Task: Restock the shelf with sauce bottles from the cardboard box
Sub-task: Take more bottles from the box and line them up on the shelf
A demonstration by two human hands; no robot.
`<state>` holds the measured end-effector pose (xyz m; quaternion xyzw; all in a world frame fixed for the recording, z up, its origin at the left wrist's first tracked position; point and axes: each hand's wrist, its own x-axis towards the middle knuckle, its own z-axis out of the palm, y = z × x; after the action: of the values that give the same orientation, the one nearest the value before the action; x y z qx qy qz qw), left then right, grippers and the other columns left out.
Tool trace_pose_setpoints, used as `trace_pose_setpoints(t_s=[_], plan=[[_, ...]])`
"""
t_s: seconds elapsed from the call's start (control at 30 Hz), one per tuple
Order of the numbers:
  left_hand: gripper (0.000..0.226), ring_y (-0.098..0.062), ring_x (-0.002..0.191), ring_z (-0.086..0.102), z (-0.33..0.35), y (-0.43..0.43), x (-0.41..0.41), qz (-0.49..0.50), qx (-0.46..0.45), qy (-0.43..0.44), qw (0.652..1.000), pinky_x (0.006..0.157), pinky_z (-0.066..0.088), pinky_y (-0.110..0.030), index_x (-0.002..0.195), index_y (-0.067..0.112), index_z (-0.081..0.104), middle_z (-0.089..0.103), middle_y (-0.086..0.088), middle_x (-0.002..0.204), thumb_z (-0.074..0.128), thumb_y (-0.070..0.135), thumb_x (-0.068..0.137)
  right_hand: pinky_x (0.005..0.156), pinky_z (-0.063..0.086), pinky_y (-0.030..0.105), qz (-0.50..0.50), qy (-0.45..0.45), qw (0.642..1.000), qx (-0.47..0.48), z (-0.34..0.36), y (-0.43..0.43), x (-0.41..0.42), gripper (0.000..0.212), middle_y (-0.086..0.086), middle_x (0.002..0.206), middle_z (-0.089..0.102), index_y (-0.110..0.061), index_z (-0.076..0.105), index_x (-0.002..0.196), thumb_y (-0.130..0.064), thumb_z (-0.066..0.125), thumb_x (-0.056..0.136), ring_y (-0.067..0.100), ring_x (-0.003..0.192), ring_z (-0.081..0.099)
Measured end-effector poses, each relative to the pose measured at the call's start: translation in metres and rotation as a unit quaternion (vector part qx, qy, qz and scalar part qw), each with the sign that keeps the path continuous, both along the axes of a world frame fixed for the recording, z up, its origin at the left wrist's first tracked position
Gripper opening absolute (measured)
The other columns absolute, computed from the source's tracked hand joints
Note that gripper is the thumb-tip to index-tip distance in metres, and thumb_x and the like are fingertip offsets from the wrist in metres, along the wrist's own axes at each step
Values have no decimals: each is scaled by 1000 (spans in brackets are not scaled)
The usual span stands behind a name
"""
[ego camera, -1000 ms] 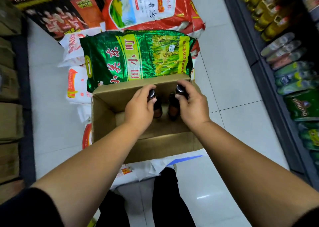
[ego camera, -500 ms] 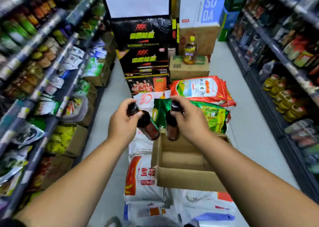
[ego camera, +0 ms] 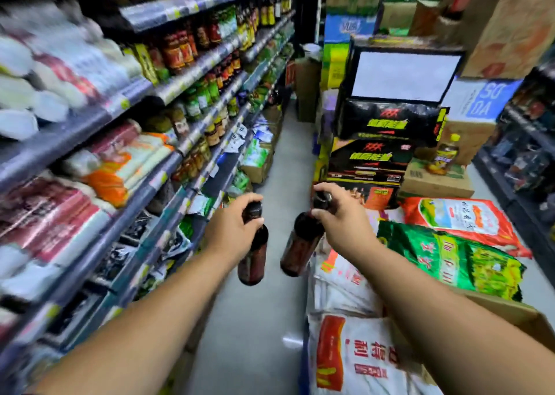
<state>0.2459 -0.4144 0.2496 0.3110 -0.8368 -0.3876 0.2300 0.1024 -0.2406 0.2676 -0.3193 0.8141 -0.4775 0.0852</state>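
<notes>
Fingers and thumb of the left hand (ego camera: 231, 229) curl round the neck of a dark brown glass sauce bottle (ego camera: 253, 259), just under its black cap. The body hangs below the fist, long axis close to vertical. Just beside it, the right hand (ego camera: 342, 223) pinches the capped neck of a second dark sauce bottle (ego camera: 300, 247). This one leans, neck up toward the right and base swung down toward the left, so the two bases sit near each other but apart. Both bottles are off any surface, carried in the air over the aisle floor.

Left of both hands runs the grey metal shelf unit (ego camera: 192, 76), its tiers stretching away from the person. The left hand is the nearer one, and the right would have to cross in front of the body to reach it. Rows of red-labelled sauce jars (ego camera: 177, 52) stand on tiers above and ahead of the left hand. Blur hides any gap among them. Placing probably calls for a turn to the left and a lift, with each bottle kept upright, left one first.

Behind the right forearm, a corner of the brown cardboard box (ego camera: 510, 310) shows, beside a green plastic rice sack (ego camera: 450, 259).
</notes>
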Motion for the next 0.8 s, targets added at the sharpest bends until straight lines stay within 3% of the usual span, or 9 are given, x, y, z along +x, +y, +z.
trace_pose_setpoints(t_s=[0.1, 0.17, 0.3, 0.43, 0.57, 0.7, 0.8], plan=[[45, -16, 90, 69, 10, -43, 30, -2, -25, -24, 999, 82, 56, -42, 109, 55, 52, 72, 9, 98, 72, 34, 74, 93, 53, 39, 7, -25, 999, -37, 8, -43, 22, 48, -6, 106, 68, -49, 59, 106, -12, 72, 77, 14, 97, 64], [45, -17, 88, 69, 17, -66, 42, 13, -38, -29, 999, 79, 56, -41, 110, 56, 50, 72, 8, 96, 72, 33, 77, 86, 54, 35, 19, -39, 998, -48, 14, -66, 29, 50, -5, 102, 69, -55, 57, 100, -12, 72, 78, 12, 92, 65], [41, -19, 94, 67, 29, -94, 48, 22, -53, -34, 998, 80, 55, -40, 112, 50, 52, 71, 8, 104, 72, 31, 82, 87, 49, 24, 61, -1, 998, -15, 22, -103, 33, 47, -11, 106, 67, -48, 58, 107, -10, 73, 83, 11, 93, 64], [40, -19, 94, 65, 33, -116, 38, 14, -41, -27, 999, 82, 55, -40, 109, 52, 53, 69, 8, 103, 72, 29, 82, 88, 52, 30, 72, 27, 996, 49, 25, -132, 26, 45, -8, 113, 67, -43, 58, 121, -18, 69, 86, 18, 99, 63], [47, -11, 93, 65, 38, -148, 4, -3, -20, 1, 1000, 85, 55, -39, 96, 63, 52, 68, 15, 102, 73, 25, 79, 88, 55, 40, 61, 30, 996, 53, 23, -168, -9, 45, -6, 114, 68, -47, 49, 119, -22, 67, 86, 24, 100, 65], [42, -8, 90, 65, 36, -191, -58, -8, -6, 5, 1000, 83, 56, -39, 101, 56, 55, 68, 16, 101, 73, 24, 79, 87, 55, 43, 51, 13, 998, 43, 19, -216, -70, 43, -5, 114, 68, -47, 49, 115, -22, 68, 86, 25, 98, 65], [42, -9, 90, 67, 31, -234, -127, -4, -3, 10, 1000, 81, 56, -41, 98, 60, 54, 70, 17, 100, 73, 29, 76, 88, 55, 45, 46, 3, 998, 35, 16, -259, -133, 43, -7, 117, 66, -47, 50, 116, -22, 68, 87, 23, 102, 65]])
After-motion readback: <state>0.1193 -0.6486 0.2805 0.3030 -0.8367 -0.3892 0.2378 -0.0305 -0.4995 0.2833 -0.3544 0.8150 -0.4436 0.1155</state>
